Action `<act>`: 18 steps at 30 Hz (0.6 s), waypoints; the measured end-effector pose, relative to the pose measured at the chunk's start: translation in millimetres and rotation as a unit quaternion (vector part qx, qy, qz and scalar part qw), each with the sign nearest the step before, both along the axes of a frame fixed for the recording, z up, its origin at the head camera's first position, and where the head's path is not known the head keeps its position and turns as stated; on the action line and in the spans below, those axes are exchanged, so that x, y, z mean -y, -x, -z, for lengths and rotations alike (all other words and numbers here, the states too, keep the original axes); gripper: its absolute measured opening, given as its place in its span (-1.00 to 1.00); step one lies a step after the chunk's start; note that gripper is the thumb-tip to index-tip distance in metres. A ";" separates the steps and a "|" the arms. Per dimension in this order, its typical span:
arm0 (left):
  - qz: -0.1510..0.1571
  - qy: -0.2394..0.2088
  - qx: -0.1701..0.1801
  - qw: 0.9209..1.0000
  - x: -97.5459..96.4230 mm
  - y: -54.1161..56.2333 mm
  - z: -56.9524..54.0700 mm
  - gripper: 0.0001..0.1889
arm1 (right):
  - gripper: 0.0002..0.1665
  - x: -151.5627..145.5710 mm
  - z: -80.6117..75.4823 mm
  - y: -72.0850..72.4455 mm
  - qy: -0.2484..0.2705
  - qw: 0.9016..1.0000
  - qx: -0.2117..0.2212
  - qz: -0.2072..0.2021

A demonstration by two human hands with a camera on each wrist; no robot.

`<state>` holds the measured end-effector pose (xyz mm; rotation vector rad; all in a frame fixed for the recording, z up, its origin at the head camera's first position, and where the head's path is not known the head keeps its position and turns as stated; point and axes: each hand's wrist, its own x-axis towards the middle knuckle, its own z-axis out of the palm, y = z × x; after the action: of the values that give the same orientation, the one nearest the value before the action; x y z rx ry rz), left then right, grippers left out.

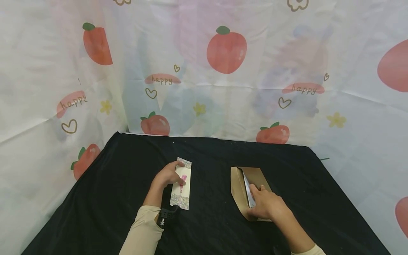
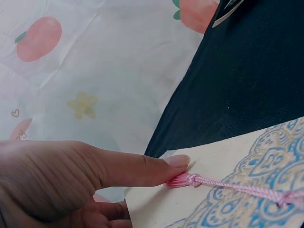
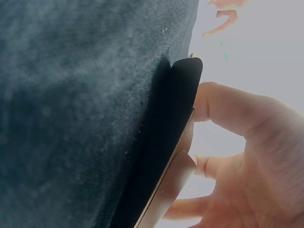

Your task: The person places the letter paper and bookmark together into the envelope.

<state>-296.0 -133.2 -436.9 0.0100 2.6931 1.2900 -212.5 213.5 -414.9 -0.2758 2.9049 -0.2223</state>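
In the head view, my left hand holds a long cream card with patterned bands at both ends. My left thumb lies on its face over a pink tassel; the left wrist view shows a pink cord and blue lacy print, with other fingers partly hidden behind the card. Over to the right, my right hand grips a brown paper envelope by its opened side, where a whitish strip shows inside. The right wrist view shows that envelope edge-on and dark, thumb and fingers along its edge.
A black cloth covers the table. Behind and beside it hangs a white curtain printed with fruit, hearts and flowers. A black strap sits round my left wrist, close to the card's lower end.
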 end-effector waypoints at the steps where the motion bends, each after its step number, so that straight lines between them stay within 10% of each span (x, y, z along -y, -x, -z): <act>1: 0.000 -0.002 0.000 1.000 0.1 0.1 0.2 -0.23 | -0.23 0.0 0.3 0.0 -0.001 1.000 0.000 0.000; 18: 0.007 -0.025 -0.015 1.000 1.8 2.4 1.4 -0.21 | -0.35 0.3 -1.8 -0.6 0.009 1.000 0.012 -0.001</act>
<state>-298.4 -135.0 -438.3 0.0532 2.6808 1.3631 -211.9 213.1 -413.1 -0.2760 2.8804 -0.2489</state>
